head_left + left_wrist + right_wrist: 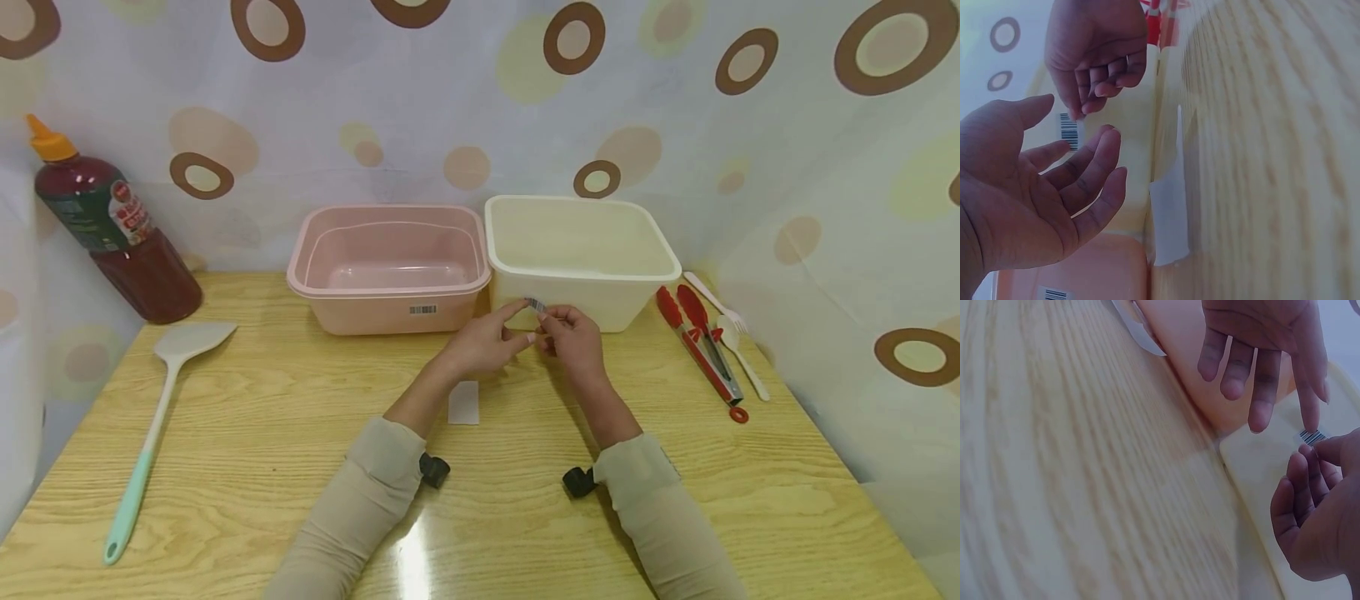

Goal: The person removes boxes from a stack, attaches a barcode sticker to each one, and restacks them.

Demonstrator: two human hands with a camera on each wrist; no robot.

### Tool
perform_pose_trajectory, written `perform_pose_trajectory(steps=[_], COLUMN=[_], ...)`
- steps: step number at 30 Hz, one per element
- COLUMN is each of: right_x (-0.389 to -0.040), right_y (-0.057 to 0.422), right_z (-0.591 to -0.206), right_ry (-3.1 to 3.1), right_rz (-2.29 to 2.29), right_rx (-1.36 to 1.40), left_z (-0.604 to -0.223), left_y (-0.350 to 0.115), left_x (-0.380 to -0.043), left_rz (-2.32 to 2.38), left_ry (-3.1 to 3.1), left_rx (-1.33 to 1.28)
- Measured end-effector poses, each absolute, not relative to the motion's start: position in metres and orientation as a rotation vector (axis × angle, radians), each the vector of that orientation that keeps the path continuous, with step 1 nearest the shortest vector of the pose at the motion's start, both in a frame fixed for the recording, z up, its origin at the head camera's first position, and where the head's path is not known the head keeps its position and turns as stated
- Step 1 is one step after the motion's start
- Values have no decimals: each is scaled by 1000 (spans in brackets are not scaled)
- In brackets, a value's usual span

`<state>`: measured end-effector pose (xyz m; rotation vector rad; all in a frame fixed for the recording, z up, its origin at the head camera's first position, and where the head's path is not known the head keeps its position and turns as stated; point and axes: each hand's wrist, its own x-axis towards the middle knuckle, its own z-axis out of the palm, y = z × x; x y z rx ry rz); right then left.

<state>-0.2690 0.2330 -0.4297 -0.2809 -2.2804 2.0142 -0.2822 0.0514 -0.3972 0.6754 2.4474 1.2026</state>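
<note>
A small barcode sticker is at the front wall of the cream plastic bin. My right hand pinches the sticker's right end between thumb and forefinger, its other fingers loosely curled. From the left comes my left hand, its forefinger reaching to the sticker's other end and touching it in the right wrist view. The remaining left fingers are spread and hold nothing. Left of the cream bin stands a pink plastic bin, with its own barcode label on the front.
A white slip of paper lies below my left hand. On the left are a red sauce bottle and a spatula with a mint handle. Red-tipped tongs, a light fork and a spoon lie at right.
</note>
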Motion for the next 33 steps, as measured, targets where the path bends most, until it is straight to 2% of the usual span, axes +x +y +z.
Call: perform_pose_trajectory(steps=[33], right_x=[-264], right_y=[229], right_z=[-433], right_ry=[-2300], right_rz=[2023], right_rx=[-240], left_z=[-401], left_y=[50], left_x=[-285], left_rz=[1226], left_ry=[2456], left_rx=[689])
